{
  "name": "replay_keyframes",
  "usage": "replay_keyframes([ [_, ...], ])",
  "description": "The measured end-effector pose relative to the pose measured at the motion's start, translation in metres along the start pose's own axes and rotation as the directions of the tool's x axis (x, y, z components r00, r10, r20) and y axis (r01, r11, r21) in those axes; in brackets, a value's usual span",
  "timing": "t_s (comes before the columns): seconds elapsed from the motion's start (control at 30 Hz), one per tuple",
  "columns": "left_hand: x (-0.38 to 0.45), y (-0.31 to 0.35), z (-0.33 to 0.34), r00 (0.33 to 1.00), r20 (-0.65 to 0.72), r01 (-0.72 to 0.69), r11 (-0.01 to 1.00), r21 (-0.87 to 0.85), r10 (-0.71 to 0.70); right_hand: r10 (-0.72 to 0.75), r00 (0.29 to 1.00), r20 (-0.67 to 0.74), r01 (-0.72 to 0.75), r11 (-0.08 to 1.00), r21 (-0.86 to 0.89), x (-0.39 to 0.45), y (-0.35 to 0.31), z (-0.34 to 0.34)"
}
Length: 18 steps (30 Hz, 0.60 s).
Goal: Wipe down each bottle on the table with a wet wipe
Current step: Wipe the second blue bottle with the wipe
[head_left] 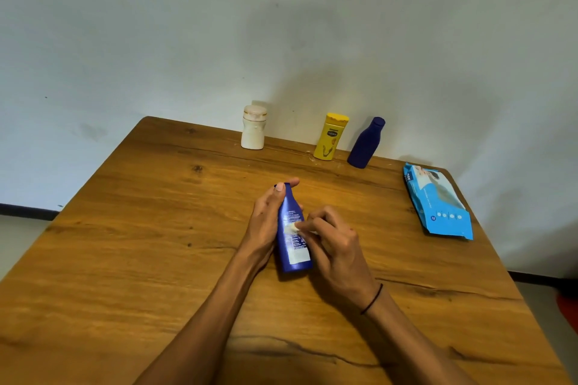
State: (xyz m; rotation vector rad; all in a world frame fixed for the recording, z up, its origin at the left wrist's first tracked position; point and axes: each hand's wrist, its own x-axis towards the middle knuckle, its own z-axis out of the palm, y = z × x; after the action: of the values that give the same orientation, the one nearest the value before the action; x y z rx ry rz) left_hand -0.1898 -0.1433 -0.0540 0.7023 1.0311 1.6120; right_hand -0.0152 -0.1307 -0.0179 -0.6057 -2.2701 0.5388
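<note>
My left hand [266, 222] grips a blue bottle [294, 247] with a white label, tilted over the middle of the wooden table [140, 228], thumb and fingers round its neck. My right hand [334, 244] pinches a small folded white wet wipe [292, 227] and presses it against the bottle's label side. At the table's far edge stand a white bottle [254, 127], a yellow bottle [330, 137] and a dark blue bottle [366, 143].
A light blue pack of wet wipes [438, 203] lies flat near the table's right edge. A pale wall rises right behind the far edge of the table. Floor shows at both sides.
</note>
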Motion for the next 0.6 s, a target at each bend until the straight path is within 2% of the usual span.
replay_keyframes([
  [0.13,-0.005,-0.001,0.006,0.995,0.023,-0.098,0.989,0.109,0.096,0.073,0.992,-0.099,-0.078,0.996,-0.043,0.017,0.002,0.002],
  [0.27,-0.008,-0.001,0.007,0.989,0.042,-0.150,0.979,0.138,0.145,0.179,0.974,-0.138,-0.175,0.984,0.042,0.035,0.007,0.004],
  [0.43,-0.008,0.000,0.003,0.992,-0.045,-0.107,0.982,0.158,0.116,0.229,0.971,-0.068,-0.213,0.959,0.187,0.026,0.010,0.008],
  [0.6,-0.001,0.006,-0.003,0.975,-0.193,-0.110,0.994,0.007,0.109,0.163,0.986,0.024,-0.163,0.943,0.290,0.002,0.008,0.007],
])
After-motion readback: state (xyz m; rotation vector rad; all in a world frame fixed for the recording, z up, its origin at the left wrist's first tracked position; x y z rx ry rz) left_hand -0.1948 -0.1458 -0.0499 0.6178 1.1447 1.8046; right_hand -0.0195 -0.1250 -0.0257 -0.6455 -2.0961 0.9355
